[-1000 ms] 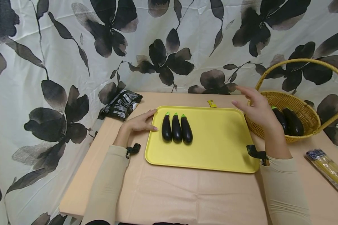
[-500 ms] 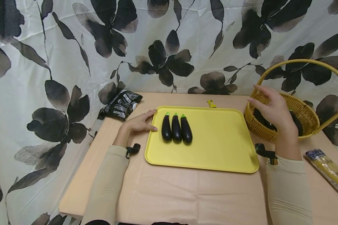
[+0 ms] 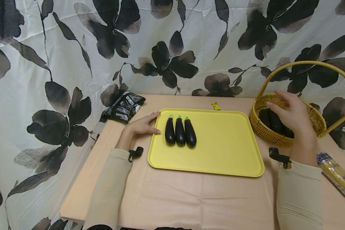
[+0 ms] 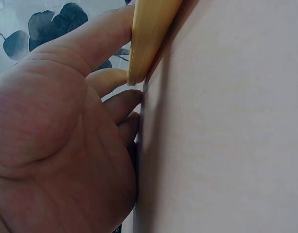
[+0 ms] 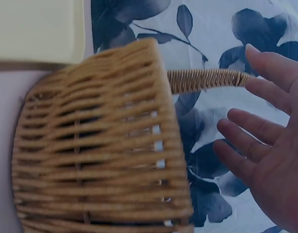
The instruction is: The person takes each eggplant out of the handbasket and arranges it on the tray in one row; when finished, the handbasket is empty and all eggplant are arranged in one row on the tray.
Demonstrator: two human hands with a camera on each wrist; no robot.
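Note:
My left hand (image 3: 142, 125) lies at the left edge of a yellow tray (image 3: 224, 147), its thumb on the rim. In the left wrist view the thumb and index fingertip touch the tray's side. Three dark purple eggplants (image 3: 180, 131) with green tips lie side by side on the tray's left half. Over a wicker basket (image 3: 268, 137) at the right, my right hand (image 3: 297, 115) hovers with fingers spread and nothing in them. Below it, more eggplants (image 3: 276, 122) lie in the basket, partly hidden by the hand. The right wrist view shows the basket's woven side and the open palm (image 5: 280, 160).
The basket's tall arched handle (image 3: 313, 62) rises around the right hand. A black crinkled packet (image 3: 125, 107) lies at the back left, and a small yellow wrapper (image 3: 216, 106) behind the tray. A long yellow package (image 3: 337, 177) lies at the right. A floral curtain (image 3: 172, 32) hangs behind.
My right hand has moved right, from beside the basket's left rim to over its middle, uncovering the eggplants at its left. The left hand, tray and three eggplants have stayed put.

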